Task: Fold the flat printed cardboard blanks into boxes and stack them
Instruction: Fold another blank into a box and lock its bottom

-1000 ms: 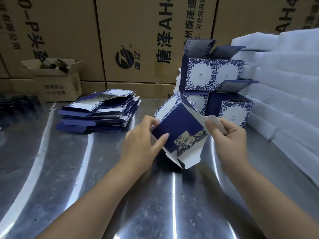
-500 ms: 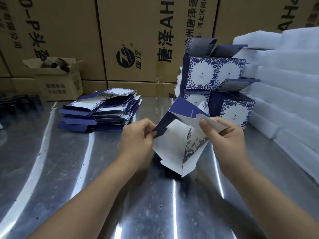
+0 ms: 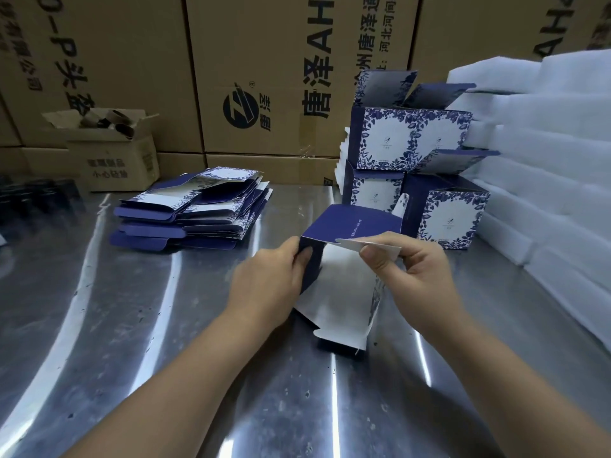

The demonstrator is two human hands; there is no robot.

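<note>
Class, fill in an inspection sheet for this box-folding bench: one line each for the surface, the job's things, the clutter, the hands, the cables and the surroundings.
Surface: shiny metal table, scuffed, with glare streaks.
Job's things: half-folded box in both hands; pile of flat blanks at back left; stack of folded boxes behind it, top flaps open.
Clutter: small open carton at back left, something dark and tube-like inside; dark things at the far left, too dim to tell.
Hands: left hand grips the box's blue side; right hand pinches a white flap.
Cables: nothing seen.
Surroundings: big printed cartons along the back; white foam sheets stacked at right.
</note>
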